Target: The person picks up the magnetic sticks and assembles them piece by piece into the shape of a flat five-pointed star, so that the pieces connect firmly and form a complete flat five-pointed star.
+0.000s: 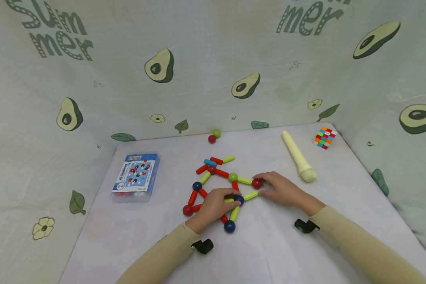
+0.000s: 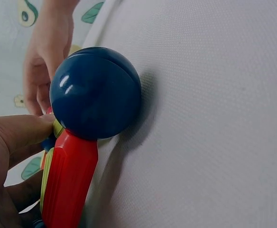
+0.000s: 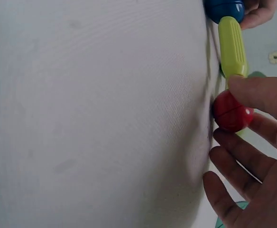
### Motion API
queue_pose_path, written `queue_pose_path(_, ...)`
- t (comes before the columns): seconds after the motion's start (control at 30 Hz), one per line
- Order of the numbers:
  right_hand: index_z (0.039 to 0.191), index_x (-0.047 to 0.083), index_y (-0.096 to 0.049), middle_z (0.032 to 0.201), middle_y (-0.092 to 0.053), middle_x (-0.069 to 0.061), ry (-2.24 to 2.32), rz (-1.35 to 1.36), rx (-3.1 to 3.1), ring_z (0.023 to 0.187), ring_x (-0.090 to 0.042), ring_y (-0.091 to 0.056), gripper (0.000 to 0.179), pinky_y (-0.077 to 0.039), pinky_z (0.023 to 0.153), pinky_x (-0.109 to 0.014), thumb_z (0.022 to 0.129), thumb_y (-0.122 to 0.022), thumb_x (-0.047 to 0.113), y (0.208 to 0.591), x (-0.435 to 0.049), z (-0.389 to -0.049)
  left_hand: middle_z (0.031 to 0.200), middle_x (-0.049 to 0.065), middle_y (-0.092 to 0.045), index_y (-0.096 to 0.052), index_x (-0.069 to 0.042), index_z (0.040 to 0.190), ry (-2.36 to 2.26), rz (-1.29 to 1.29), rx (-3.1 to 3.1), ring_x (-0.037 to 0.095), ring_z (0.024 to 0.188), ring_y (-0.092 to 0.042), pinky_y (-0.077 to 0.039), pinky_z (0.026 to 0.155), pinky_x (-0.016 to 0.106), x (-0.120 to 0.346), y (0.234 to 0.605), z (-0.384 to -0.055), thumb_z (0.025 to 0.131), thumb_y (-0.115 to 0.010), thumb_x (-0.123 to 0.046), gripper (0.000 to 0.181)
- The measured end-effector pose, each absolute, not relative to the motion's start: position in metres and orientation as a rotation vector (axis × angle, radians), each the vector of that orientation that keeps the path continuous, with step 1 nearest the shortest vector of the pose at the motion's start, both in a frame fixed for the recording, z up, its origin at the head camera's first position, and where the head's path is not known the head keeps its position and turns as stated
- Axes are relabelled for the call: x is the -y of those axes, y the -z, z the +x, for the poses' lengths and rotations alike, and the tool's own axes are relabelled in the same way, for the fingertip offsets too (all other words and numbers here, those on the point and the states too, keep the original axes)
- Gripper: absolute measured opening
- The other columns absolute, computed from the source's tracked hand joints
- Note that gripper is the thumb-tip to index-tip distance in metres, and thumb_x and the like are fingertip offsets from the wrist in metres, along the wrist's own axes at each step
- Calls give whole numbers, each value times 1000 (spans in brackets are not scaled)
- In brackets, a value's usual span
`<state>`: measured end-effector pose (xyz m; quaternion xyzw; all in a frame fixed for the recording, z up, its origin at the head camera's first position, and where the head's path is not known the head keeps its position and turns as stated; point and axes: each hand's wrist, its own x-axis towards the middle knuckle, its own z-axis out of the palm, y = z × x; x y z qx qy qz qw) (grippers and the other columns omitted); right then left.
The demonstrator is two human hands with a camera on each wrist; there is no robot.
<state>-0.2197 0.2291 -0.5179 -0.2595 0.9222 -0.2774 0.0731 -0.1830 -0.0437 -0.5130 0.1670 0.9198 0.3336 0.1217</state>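
The left hand point(image 1: 215, 205) is pinching a dark blue ball point(image 1: 239, 200) of the rod-and-ball lattice point(image 1: 236, 186), which is lying on the counter point(image 1: 127, 236); the right hand point(image 1: 281, 189) is grasping a red ball point(image 1: 257, 184), its thumb meeting the end of a yellow-green rod point(image 1: 251, 195). Should the hands be pulling unevenly, neighbouring joints could be slipping apart; pressing off-axis could be skewing the lattice.

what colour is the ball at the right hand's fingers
Red; the ball shows best in the right wrist view.
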Motion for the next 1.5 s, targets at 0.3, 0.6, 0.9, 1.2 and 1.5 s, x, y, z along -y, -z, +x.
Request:
queue_pose_path(0.3, 144, 13, -55, 135, -61, -5, 826, -760, -2759, 121, -25, -54, 65, -46, 103, -49, 88, -81, 35, 518, -226, -220, 113, -10, -71, -75, -30, 121, -979, 473, -2690, 10, 101, -60, -52, 88, 29, 46, 513, -184, 91, -78, -36, 31)
queue_pose_path(0.6, 138, 17, -61, 124, -60, -5, 745, -711, -2875, 112, -23, -57, 56, -51, 96, -47, 89, -80, 35, 524, -216, -220, 118, -9, -71, -75, -29, 122, -979, 463, -2697, 12, 106, -61, -53, 93, 33, 46, 512, -183, 91, -78, -36, 32)
queue_pose_path(0.9, 134, 15, -63, 116, -59, -3, 692, -697, -2885, 104, -20, -57, 53, -52, 92, -44, 88, -81, 36, 523, -216, -216, 112, -11, -71, -75, -30, 121, -972, 484, -2692, 10, 100, -60, -52, 88, 29, 44, 512, -182, 91, -78, -36, 31)
queue_pose_path(1.2, 129, 14, -65, 113, -61, -3, 660, -714, -2952, 101, -22, -59, 51, -53, 89, -44, 86, -83, 34, 527, -213, -214, 109, -11, -71, -75, -30, 121, -971, 498, -2685, 9, 98, -59, -52, 85, 28, 45, 513, -182, 90, -78, -37, 32)
queue_pose_path(1.5, 135, 18, -62, 119, -59, -5, 648, -714, -2956, 107, -23, -58, 57, -53, 93, -45, 85, -84, 34, 529, -213, -213, 110, -11, -71, -75, -29, 122, -954, 506, -2680, 9, 100, -60, -52, 88, 29, 45, 512, -183, 91, -78, -38, 33)
